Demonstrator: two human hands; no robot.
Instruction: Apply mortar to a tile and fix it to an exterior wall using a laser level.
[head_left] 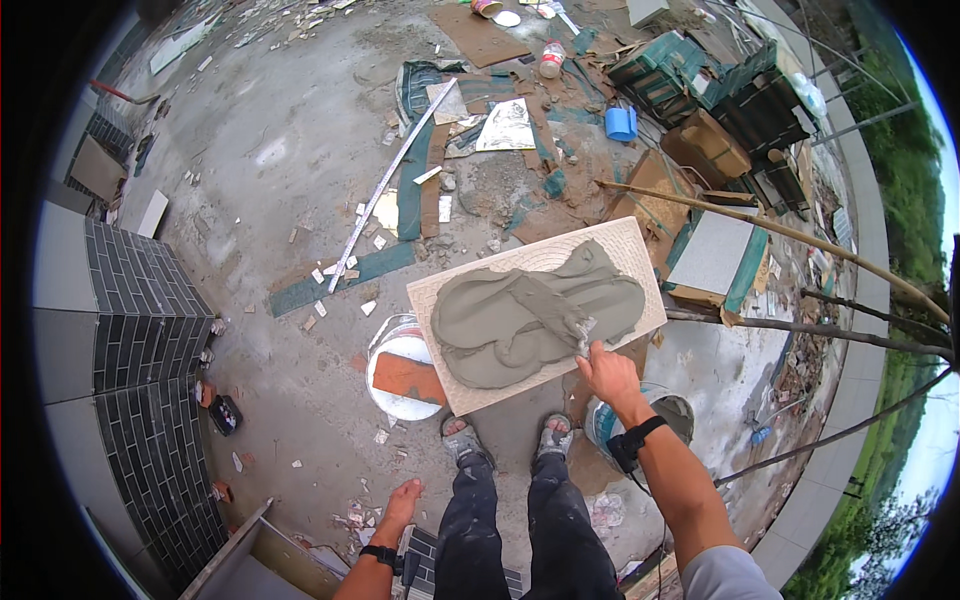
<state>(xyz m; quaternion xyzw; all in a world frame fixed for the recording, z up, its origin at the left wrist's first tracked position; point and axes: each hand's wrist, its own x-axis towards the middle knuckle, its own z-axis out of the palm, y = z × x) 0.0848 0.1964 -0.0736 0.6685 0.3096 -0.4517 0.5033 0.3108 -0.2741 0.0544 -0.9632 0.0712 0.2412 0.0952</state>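
A large pale tile (pixel 625 250) lies back side up across a white bucket (pixel 392 350), in front of my feet. Thick grey mortar (pixel 520 315) covers most of it. My right hand (pixel 608 375) is at the tile's near right edge, shut on a small trowel (pixel 584 335) whose blade rests in the mortar. My left hand (pixel 400 503) hangs low at the left of my legs with loose fingers, holding nothing, just above a stack of dark tiles (pixel 428 560).
A second bucket (pixel 672 412) with mortar stands right of my feet. A wall clad in dark brick-pattern tiles (pixel 140 330) runs along the left. Cardboard, tile boxes (pixel 700 75), a blue cup (pixel 621 123), a long metal straightedge (pixel 385 185) and bamboo poles (pixel 800 235) lie about.
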